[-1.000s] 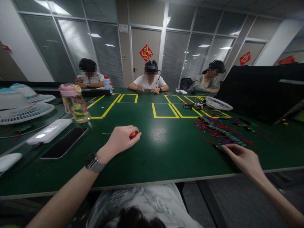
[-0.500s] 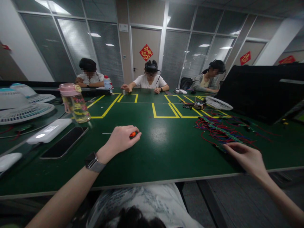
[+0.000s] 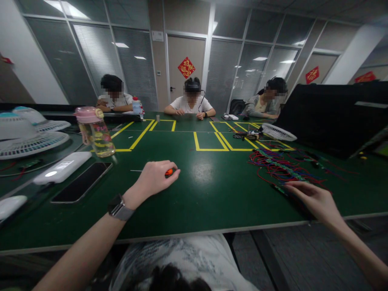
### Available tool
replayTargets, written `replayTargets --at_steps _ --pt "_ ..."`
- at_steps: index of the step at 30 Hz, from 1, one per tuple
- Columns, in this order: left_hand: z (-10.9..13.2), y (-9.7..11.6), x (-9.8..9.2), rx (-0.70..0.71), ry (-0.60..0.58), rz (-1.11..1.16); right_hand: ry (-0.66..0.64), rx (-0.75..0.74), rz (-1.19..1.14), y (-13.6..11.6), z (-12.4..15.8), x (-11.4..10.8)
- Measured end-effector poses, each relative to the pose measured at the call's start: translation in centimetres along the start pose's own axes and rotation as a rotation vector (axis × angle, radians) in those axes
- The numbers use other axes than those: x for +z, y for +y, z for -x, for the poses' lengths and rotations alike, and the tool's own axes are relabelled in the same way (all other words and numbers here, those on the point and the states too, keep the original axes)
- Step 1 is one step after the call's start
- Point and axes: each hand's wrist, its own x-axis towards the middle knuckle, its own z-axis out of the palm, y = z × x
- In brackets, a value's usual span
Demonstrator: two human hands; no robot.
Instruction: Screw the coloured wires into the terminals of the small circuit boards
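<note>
My left hand [image 3: 156,174] rests on the green table, its fingers curled round the orange handle of a screwdriver [image 3: 169,172]. The thin metal shaft comes out past the hand, toward the left. Farther right, my right hand [image 3: 313,198] pinches at the end of a small green circuit board [image 3: 279,189] with thin wires; the fingers partly hide the grip. Just beyond that hand lies a row of similar circuit boards [image 3: 280,165] in a tangle of red and blue wires.
A phone [image 3: 81,182], white power bank [image 3: 63,167] and pink-lidded bottle [image 3: 96,135] stand left, near white fans [image 3: 33,139]. A black screen [image 3: 336,119] stands right, by a round fan grille [image 3: 279,131]. Yellow tape [image 3: 212,149] marks the table [image 3: 194,210]. Three people sit opposite.
My left hand stays in place with the screwdriver. Slightly more of the small board shows at my right fingertips. The middle person opposite has drawn one hand back from a small cylinder.
</note>
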Motion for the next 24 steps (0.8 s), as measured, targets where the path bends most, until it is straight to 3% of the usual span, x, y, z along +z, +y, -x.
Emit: replayTargets --at_steps 12,24 --pt "0.0 0.1 -0.1 -0.028 -0.035 0.011 -0.095 -0.09 0.118 0.5 0.1 -0.5" --pt "0.1 0.1 -0.1 -0.025 -0.037 0.005 -0.149 -0.478 0.296 1.2 -0.5 -0.7"
